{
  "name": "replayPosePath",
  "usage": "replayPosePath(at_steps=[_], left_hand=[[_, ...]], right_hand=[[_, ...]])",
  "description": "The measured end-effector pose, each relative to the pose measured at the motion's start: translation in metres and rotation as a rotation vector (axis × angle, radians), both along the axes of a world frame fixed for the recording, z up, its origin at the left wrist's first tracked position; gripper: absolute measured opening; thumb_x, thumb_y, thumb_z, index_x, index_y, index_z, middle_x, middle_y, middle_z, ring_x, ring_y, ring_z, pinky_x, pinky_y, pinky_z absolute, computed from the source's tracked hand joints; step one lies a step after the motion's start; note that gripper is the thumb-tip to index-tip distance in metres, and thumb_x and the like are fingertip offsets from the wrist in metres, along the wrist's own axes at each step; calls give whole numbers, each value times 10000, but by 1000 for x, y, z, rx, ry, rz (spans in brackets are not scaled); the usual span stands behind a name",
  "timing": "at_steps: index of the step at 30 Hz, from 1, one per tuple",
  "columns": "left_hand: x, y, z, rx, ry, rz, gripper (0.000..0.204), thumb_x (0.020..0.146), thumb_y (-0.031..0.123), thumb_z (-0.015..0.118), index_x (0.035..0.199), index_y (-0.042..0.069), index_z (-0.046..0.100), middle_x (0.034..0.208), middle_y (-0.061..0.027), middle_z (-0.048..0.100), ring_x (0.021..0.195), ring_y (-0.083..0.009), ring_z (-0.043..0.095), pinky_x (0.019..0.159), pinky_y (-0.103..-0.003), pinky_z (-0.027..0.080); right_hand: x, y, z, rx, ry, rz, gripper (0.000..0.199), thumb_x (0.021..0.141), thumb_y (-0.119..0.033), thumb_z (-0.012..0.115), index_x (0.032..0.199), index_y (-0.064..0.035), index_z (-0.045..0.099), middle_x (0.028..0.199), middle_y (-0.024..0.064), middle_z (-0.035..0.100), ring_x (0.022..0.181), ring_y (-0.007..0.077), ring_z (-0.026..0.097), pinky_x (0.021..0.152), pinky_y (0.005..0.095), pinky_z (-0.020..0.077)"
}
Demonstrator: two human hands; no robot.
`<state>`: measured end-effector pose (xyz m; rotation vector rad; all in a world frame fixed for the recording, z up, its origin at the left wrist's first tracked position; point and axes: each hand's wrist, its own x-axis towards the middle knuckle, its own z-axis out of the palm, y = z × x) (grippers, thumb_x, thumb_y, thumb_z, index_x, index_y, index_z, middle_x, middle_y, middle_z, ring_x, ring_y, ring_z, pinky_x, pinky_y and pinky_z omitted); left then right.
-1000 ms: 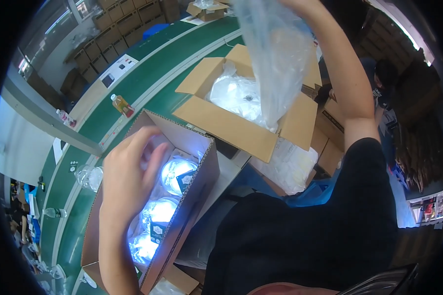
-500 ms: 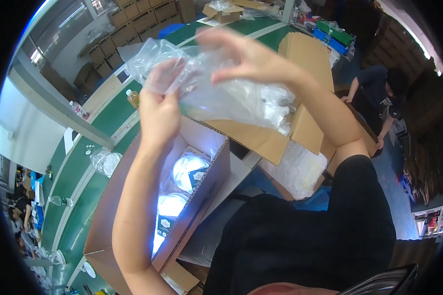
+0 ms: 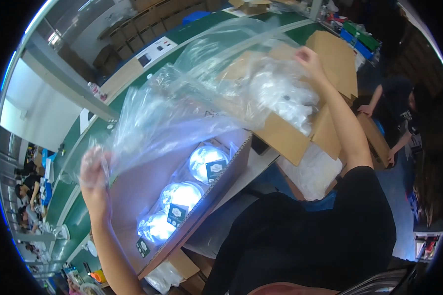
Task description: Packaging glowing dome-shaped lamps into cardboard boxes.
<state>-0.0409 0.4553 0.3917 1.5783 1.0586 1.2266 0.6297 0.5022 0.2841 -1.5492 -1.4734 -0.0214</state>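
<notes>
Bag: a large clear crumpled plastic bag [image 3: 182,108] was stretched in the air above the open brown cardboard box [image 3: 147,196].
Grip: left hand [image 3: 94,172] and right hand [image 3: 307,58] each pinched an end.
Done: three round white wrapped discs [image 3: 182,194] sat in the box.
Left: bag seemingly empty, not yet placed.

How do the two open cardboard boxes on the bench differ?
The near cardboard box is long and narrow; the far cardboard box is squarer, with broad flaps folded out. The near cardboard box holds a row of bagged round white items; the far cardboard box holds loose clear plastic. Both are brown and open.
</notes>
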Motion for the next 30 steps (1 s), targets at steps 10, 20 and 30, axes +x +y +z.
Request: replayPosePath(at_steps=[10,20,30], left_hand=[[-122,-108,-49,-334,272,29,788,854,182,704,1504,-15,305,1567,-162,319,1466,-260,281,1197,-400,214],[-152,-136,-57,-328,585,-2,666,799,-185,346,1448,-40,390,1470,-143,463,1371,-272,446,1167,-367,313],[-157,-141,-24,-179,1162,159,483,837,-81,493,1313,-12,529,1230,-210,630,1162,-381,589,998,-398,448]], right_hand=[[92,-63,-101,-834,-324,-111,221,864,-124,623,1040,7,649,1008,243,681,965,402,647,844,457,506],[-267,-48,148,65,-587,1016,320,857,-81,691,1177,-92,676,1248,119,625,1139,295,606,941,379,519],[-416,21,1,-760,-1194,1494,1079,710,-484,814,1542,-113,235,1580,192,249,1341,438,421,1070,496,417]])
